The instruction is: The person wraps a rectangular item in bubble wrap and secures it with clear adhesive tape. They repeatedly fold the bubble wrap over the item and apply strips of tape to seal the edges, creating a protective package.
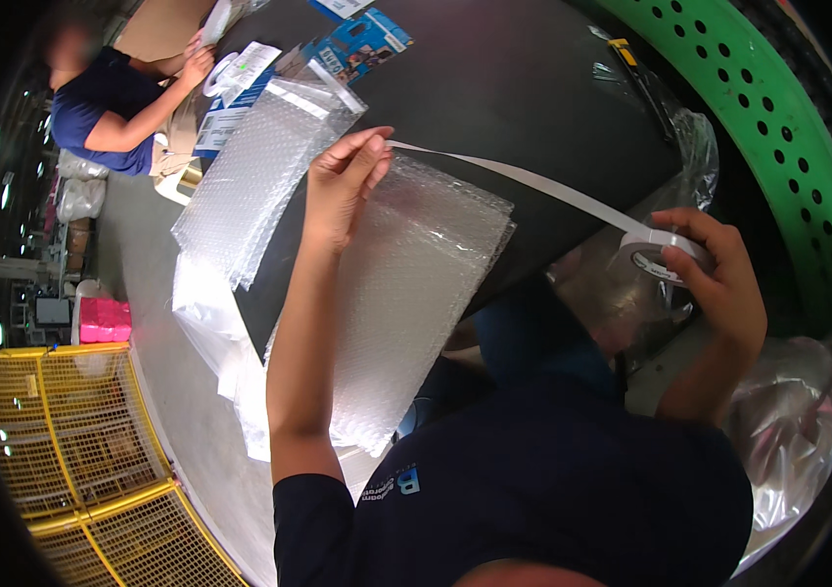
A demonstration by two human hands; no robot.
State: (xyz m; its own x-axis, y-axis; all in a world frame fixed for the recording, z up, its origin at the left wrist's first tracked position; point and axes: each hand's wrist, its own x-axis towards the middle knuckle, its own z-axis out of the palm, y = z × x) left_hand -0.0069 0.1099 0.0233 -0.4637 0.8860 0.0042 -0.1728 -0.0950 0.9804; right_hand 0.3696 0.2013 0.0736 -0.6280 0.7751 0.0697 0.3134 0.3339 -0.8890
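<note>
A roll of white tape (pixel 653 256) is gripped in my right hand (pixel 719 269), fingers on its outside and thumb at its core. From the roll a long strip of tape (pixel 533 181) stretches up and left across the dark table. Its free end is pinched between thumb and fingers of my left hand (pixel 349 181). Below that hand lies a stack of bubble wrap bags (pixel 406 264), partly hidden by my left forearm. Further left is another stack of bubble wrap bags (pixel 250 166) with white strips along its top edge.
A yellow-and-black cutter (pixel 636 78) lies on the dark table (pixel 504 68) near a green perforated panel (pixel 768 108). Clear plastic (pixel 798 421) is bunched at the right. At far left another person (pixel 117 112) handles white tape. Yellow mesh fencing (pixel 83 440) stands at lower left.
</note>
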